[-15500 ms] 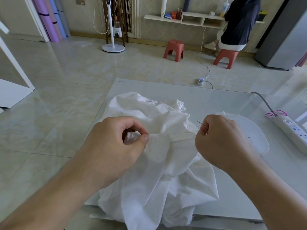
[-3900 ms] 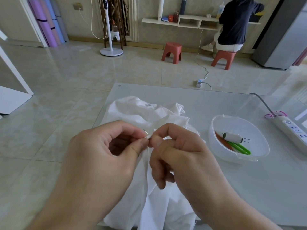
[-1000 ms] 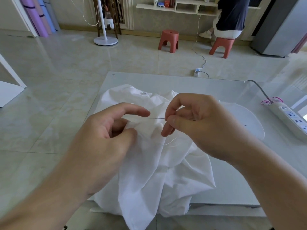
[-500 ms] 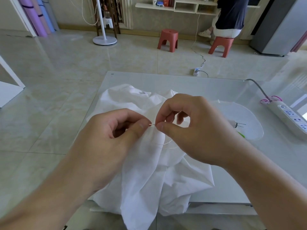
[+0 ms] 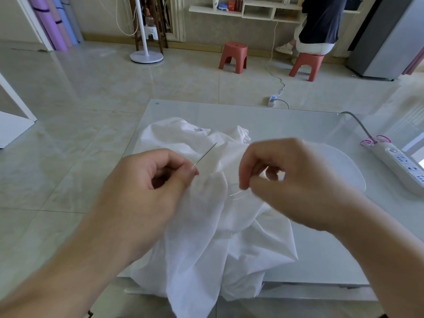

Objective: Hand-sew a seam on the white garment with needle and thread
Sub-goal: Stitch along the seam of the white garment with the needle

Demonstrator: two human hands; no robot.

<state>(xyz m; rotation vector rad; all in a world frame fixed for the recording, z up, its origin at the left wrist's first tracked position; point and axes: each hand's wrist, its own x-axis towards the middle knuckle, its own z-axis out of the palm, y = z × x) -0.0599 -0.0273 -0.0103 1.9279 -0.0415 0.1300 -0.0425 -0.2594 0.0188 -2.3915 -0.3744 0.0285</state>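
The white garment (image 5: pixel 206 226) lies bunched on the glass table (image 5: pixel 298 120) and hangs over its near edge. My left hand (image 5: pixel 146 191) pinches a fold of it between thumb and forefinger. The needle (image 5: pixel 205 154) sticks out from those fingertips, slanting up and to the right. My right hand (image 5: pixel 293 180) hovers to the right, off the needle, blurred, with its fingers curled and thumb and forefinger close together. A thin loop of thread (image 5: pixel 236 193) lies on the cloth just under those fingertips. Whether they pinch it I cannot tell.
A translucent white bowl (image 5: pixel 344 171) stands behind my right hand, mostly hidden. A white power strip (image 5: pixel 403 164) with a grey cable lies at the table's right edge. On the floor beyond are two red stools (image 5: pixel 233 56), a fan stand and a seated person (image 5: pixel 319 24).
My right hand has let go of the needle and moved away to the right. The needle, level before, now slants up from my left fingertips.
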